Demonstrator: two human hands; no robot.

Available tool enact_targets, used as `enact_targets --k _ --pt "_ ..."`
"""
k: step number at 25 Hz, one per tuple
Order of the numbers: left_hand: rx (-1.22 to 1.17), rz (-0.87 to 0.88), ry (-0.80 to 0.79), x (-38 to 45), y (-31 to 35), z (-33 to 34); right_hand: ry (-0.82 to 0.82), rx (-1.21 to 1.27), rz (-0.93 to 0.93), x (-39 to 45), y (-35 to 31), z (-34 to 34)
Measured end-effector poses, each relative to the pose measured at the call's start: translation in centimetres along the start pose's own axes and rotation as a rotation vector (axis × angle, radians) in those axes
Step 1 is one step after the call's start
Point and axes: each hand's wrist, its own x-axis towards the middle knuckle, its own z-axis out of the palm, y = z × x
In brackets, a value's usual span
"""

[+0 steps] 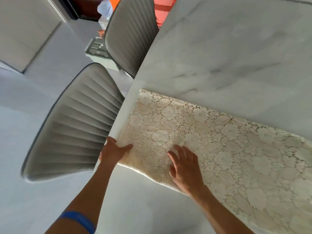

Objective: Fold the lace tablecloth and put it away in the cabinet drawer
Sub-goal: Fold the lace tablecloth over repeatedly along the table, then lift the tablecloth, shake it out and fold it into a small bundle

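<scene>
The cream lace tablecloth (219,144) lies folded into a long strip on the white marble table (228,53), running from the table's left edge off to the right of the view. My left hand (114,150) grips the strip's near-left corner at the table's edge, thumb on top of the lace. My right hand (184,166) rests flat on the lace a little to the right, fingers spread. The cabinet drawer is not in view.
Two grey ribbed chairs stand at the table's left side, one close (72,125) and one farther back (130,34). A pale storage bin (97,49) sits on the light floor behind them. Orange and red items show at the top.
</scene>
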Motion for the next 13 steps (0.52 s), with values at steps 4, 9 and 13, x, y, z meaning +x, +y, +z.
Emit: enact_targets --k 4,9,13 --pt "-0.150 0.051 -0.112 1.2 0.7 -1.3 -0.118 -0.040 0.004 0.4 0.2 -0.2" --pt "-0.291 0.480 -0.039 -5.4 3.0 -5.7 -0.085 0.066 -0.110 0.6 -1.9 -6.1" --pt "-0.144 1.023 0.016 -15.6 4.0 -10.0 0.247 0.030 -0.550 0.3 -5.3 -16.1"
